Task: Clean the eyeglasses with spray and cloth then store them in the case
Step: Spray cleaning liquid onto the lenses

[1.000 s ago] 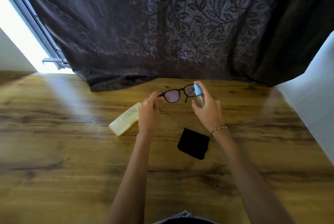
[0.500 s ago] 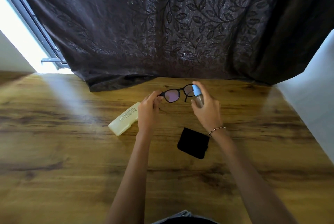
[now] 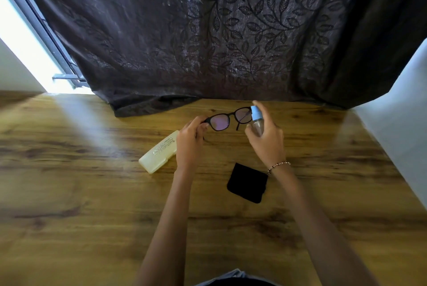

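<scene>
Head view: left hand (image 3: 189, 140) pinched the 9 o'clock end of the black-framed, purple-tinted eyeglasses (image 3: 227, 119), held above the wooden tabletop (image 3: 92, 193) with the long axis roughly 8-to-2. Right hand (image 3: 268, 140) gripped the small clear spray bottle with the light-blue cap (image 3: 256, 119), index finger on top, nozzle just beside the 2 o'clock lens. Black square cloth (image 3: 247, 183) lay flat at 6 o'clock, probably nearer the right hand. Closed pale-yellow plastic case (image 3: 159, 155) sat at 8 o'clock, just beside the left hand.
</scene>
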`<state>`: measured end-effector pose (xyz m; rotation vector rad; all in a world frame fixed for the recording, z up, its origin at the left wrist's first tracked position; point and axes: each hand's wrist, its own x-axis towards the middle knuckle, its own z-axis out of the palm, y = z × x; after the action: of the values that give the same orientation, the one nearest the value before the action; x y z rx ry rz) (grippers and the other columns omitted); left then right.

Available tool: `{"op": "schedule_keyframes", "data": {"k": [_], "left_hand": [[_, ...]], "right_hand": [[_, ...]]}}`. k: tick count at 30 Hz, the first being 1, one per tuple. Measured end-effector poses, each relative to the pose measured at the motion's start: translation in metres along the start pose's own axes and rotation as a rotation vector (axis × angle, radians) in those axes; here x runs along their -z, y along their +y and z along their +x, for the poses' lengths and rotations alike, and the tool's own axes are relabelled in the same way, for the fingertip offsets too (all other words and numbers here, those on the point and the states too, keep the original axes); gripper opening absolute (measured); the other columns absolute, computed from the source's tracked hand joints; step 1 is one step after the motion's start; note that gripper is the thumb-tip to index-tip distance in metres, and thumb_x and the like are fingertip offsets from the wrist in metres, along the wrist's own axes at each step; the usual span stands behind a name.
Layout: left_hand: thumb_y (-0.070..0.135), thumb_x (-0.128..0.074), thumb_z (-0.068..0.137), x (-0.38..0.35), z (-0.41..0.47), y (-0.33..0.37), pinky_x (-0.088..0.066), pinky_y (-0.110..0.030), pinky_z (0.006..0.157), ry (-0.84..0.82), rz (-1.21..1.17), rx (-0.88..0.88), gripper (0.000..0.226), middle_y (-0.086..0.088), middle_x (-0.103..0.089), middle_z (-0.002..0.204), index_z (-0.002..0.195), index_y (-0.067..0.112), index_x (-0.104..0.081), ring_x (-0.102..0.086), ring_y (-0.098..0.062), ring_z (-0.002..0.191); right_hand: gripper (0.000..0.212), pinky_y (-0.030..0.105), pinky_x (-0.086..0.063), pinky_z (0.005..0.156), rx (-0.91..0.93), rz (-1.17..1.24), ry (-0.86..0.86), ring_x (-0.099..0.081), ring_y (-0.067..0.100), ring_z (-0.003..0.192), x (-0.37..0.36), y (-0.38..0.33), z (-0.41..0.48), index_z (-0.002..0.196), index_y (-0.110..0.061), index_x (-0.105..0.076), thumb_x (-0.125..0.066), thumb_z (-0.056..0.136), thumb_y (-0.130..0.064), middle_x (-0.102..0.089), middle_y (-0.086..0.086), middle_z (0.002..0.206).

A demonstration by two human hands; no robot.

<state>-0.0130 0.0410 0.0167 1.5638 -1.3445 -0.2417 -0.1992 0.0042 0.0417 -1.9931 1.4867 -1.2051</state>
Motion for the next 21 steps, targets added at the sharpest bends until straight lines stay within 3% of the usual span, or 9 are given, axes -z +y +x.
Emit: {"op": "schedule_keyframes", "data": {"k": [4, 7, 10, 14, 18, 21], "left_hand": [[0.011, -0.049, 0.099, 0.0, 0.0, 0.0, -0.044, -0.028, 0.059, -0.005, 0.004, 0.005, 0.017, -0.002, -0.068, 0.083, 0.102, 0.009, -0.066, -0.058, -0.011, 0.069], [0.011, -0.05, 0.099, 0.0, 0.0, 0.0, -0.044, -0.032, 0.058, -0.007, 0.008, 0.002, 0.017, -0.002, -0.067, 0.08, 0.102, 0.008, -0.066, -0.057, -0.014, 0.067], [0.012, -0.05, 0.099, 0.0, -0.001, 0.001, -0.04, -0.028, 0.055, -0.002, 0.015, -0.006, 0.016, -0.002, -0.065, 0.078, 0.099, 0.009, -0.066, -0.052, -0.01, 0.064], [0.012, -0.05, 0.099, 0.001, 0.0, 0.002, -0.04, -0.029, 0.056, 0.001, 0.009, -0.01, 0.016, -0.002, -0.065, 0.078, 0.099, 0.008, -0.066, -0.052, -0.011, 0.064], [0.012, -0.05, 0.098, 0.002, -0.001, 0.003, -0.044, -0.037, 0.058, -0.004, 0.029, -0.015, 0.015, -0.003, -0.065, 0.078, 0.098, 0.007, -0.065, -0.056, -0.018, 0.065], [0.012, -0.05, 0.098, 0.003, -0.001, 0.004, -0.043, -0.036, 0.058, -0.005, 0.028, -0.012, 0.016, -0.004, -0.066, 0.08, 0.099, 0.007, -0.065, -0.057, -0.018, 0.067]], "right_hand": [[0.046, 0.015, -0.036, 0.04, -0.167, 0.072, -0.016, -0.043, 0.002, 0.045, 0.0, 0.024, 0.0, 0.14, -0.024, -0.034, -0.046, 0.095, -0.023, -0.049, -0.008, 0.062], [0.034, 0.022, -0.041, 0.049, -0.27, 0.1, -0.044, -0.05, 0.01, 0.057, 0.005, 0.045, -0.005, 0.13, -0.014, -0.039, -0.046, 0.098, -0.022, -0.053, -0.003, 0.074], [0.022, 0.01, -0.038, 0.052, -0.314, 0.067, -0.063, -0.054, 0.01, 0.07, 0.01, 0.064, -0.012, 0.114, -0.011, -0.046, -0.054, 0.095, -0.021, -0.054, -0.005, 0.082], [0.03, 0.009, -0.033, 0.054, -0.389, 0.036, -0.09, -0.051, -0.001, 0.072, 0.008, 0.075, -0.019, 0.118, -0.01, -0.051, -0.061, 0.092, -0.019, -0.056, -0.007, 0.086], [0.04, 0.01, -0.035, 0.06, -0.424, 0.051, -0.091, -0.056, 0.01, 0.084, 0.007, 0.074, -0.021, 0.126, -0.011, -0.051, -0.064, 0.089, -0.019, -0.06, 0.0, 0.099], [0.045, 0.015, -0.042, 0.064, -0.459, 0.074, -0.089, -0.062, 0.019, 0.093, 0.008, 0.076, -0.02, 0.13, -0.012, -0.05, -0.065, 0.088, -0.018, -0.062, 0.003, 0.103]]}}
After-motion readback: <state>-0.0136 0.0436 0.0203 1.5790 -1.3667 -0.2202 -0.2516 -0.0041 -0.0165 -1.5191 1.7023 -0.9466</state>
